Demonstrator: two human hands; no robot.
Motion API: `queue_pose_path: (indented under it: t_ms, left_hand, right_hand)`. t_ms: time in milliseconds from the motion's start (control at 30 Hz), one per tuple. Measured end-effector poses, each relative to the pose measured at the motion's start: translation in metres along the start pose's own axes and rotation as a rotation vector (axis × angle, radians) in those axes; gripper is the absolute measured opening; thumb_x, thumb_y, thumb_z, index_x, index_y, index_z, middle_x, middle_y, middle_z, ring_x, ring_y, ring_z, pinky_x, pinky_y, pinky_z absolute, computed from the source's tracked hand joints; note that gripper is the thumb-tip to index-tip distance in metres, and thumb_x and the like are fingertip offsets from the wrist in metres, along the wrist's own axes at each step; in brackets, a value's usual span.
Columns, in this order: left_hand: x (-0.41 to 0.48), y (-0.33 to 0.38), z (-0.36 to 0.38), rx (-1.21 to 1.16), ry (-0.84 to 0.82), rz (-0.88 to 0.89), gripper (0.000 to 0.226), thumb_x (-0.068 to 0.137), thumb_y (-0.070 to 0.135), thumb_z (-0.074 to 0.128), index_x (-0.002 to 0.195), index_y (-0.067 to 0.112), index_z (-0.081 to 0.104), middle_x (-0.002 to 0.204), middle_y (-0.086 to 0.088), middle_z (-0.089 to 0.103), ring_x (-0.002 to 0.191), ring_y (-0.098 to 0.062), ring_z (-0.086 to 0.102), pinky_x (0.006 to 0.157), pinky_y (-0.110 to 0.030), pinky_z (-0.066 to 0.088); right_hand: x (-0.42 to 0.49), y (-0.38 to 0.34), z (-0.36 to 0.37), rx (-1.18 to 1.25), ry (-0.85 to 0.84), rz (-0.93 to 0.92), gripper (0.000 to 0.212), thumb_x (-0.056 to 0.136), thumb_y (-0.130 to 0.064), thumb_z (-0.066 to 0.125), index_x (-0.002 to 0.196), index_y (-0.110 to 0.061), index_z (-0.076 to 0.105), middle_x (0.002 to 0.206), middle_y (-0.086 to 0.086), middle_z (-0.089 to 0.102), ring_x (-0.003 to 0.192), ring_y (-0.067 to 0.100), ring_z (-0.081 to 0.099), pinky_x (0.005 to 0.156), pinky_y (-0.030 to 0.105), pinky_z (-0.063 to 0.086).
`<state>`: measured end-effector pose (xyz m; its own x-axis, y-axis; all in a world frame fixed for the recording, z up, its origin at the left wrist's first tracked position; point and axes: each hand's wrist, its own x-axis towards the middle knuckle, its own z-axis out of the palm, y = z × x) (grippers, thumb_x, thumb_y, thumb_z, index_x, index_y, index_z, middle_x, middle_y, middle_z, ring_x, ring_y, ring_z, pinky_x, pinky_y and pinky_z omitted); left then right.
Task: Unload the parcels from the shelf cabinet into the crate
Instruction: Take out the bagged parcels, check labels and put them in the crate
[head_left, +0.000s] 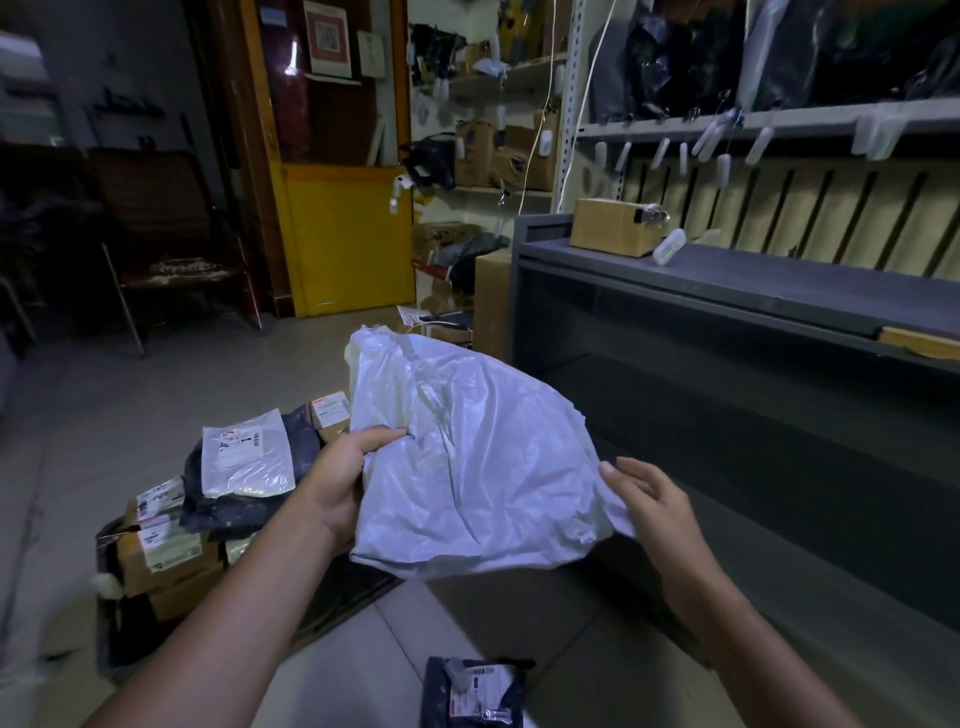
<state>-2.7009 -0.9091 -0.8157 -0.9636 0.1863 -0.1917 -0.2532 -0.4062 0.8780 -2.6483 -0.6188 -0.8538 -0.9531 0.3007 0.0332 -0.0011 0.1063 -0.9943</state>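
Note:
I hold a large white plastic mailer parcel (467, 457) in the air in front of me. My left hand (337, 478) grips its left edge, thumb on top. My right hand (649, 504) pinches its lower right corner. Below and to the left, the dark crate (111, 613) on the floor is piled with cardboard boxes, a dark bag and a white labelled mailer (244, 457). To the right stands the grey shelf cabinet (727, 291); its lower compartment looks dark and its contents cannot be made out. A brown cardboard box (613, 226) sits on the cabinet's top.
A dark labelled parcel (472, 691) lies on the tiled floor near my feet. A tall cardboard box (491, 301) stands against the cabinet's left side. Behind are a yellow door (348, 239), a chair (171, 234) at the left, and wall shelves with parcels and hanging tags.

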Motion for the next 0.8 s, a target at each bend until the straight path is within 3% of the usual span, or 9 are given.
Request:
queue_pose_path:
  t_ms: [67, 133, 267, 333, 433, 500, 600, 800]
  left_hand:
    - [-0.002, 0.002, -0.002, 0.003, -0.011, -0.007, 0.022, 0.095, 0.008, 0.049, 0.089, 0.005, 0.07, 0.078, -0.013, 0.072, 0.064, -0.029, 0.071, 0.058, -0.034, 0.059]
    - [-0.004, 0.003, -0.004, 0.008, -0.008, -0.016, 0.023, 0.095, 0.007, 0.048, 0.087, 0.004, 0.069, 0.077, -0.014, 0.071, 0.063, -0.028, 0.071, 0.058, -0.032, 0.059]
    - [-0.006, 0.003, -0.012, 0.059, 0.009, -0.043, 0.016, 0.091, 0.006, 0.055, 0.103, -0.003, 0.062, 0.092, -0.018, 0.068, 0.07, -0.029, 0.071, 0.064, -0.034, 0.06]
    - [-0.005, 0.002, -0.019, 0.081, 0.053, -0.024, 0.041, 0.076, 0.004, 0.072, 0.114, -0.004, 0.059, 0.104, -0.021, 0.069, 0.08, -0.032, 0.072, 0.066, -0.038, 0.061]
    - [-0.005, 0.001, -0.026, 0.117, 0.09, 0.033, 0.072, 0.063, 0.008, 0.079, 0.13, 0.007, 0.055, 0.117, -0.02, 0.069, 0.102, -0.04, 0.069, 0.083, -0.05, 0.057]
    - [-0.005, 0.0, -0.029, 0.169, 0.077, 0.057, 0.065, 0.068, 0.007, 0.078, 0.129, 0.011, 0.056, 0.117, -0.018, 0.07, 0.107, -0.039, 0.067, 0.091, -0.051, 0.054]
    - [-0.004, 0.0, -0.035, 0.231, 0.083, 0.088, 0.041, 0.086, -0.005, 0.066, 0.125, 0.009, 0.059, 0.115, -0.017, 0.071, 0.103, -0.036, 0.068, 0.091, -0.047, 0.054]
    - [0.005, 0.003, -0.047, 0.259, 0.157, 0.144, 0.044, 0.087, -0.016, 0.054, 0.128, -0.002, 0.054, 0.115, -0.025, 0.068, 0.093, -0.033, 0.068, 0.084, -0.042, 0.056]
  right_hand:
    - [0.005, 0.006, -0.005, 0.047, -0.045, 0.136, 0.058, 0.082, -0.057, 0.073, 0.126, -0.02, 0.063, 0.122, -0.004, 0.067, 0.111, 0.015, 0.065, 0.097, 0.036, 0.049]
    - [0.009, 0.01, -0.007, 0.18, -0.135, 0.217, 0.061, 0.077, -0.061, 0.075, 0.121, -0.019, 0.069, 0.118, 0.003, 0.072, 0.108, 0.024, 0.069, 0.101, 0.046, 0.05]
    - [0.009, 0.001, 0.002, 0.275, -0.138, 0.197, 0.027, 0.094, -0.026, 0.067, 0.11, -0.006, 0.072, 0.104, 0.017, 0.075, 0.097, 0.038, 0.072, 0.093, 0.052, 0.054]
    - [0.011, 0.0, 0.006, 0.239, -0.101, 0.146, 0.018, 0.094, -0.015, 0.066, 0.108, -0.006, 0.072, 0.098, 0.018, 0.075, 0.09, 0.038, 0.073, 0.086, 0.052, 0.057]
    - [0.016, 0.005, 0.013, 0.181, -0.078, 0.106, 0.014, 0.091, -0.009, 0.068, 0.104, -0.011, 0.074, 0.098, 0.014, 0.076, 0.088, 0.035, 0.073, 0.084, 0.052, 0.058]
    - [0.017, 0.008, 0.019, 0.156, -0.076, 0.09, 0.016, 0.09, -0.007, 0.068, 0.103, -0.013, 0.074, 0.098, 0.011, 0.076, 0.09, 0.034, 0.073, 0.086, 0.053, 0.058]
    - [0.017, 0.009, 0.028, 0.151, -0.077, 0.077, 0.017, 0.09, -0.005, 0.068, 0.103, -0.014, 0.074, 0.097, 0.01, 0.076, 0.091, 0.033, 0.073, 0.085, 0.052, 0.058]
    - [0.018, 0.01, 0.041, 0.16, -0.093, 0.086, 0.013, 0.087, -0.003, 0.067, 0.098, -0.007, 0.072, 0.1, 0.018, 0.074, 0.096, 0.04, 0.07, 0.089, 0.056, 0.054]
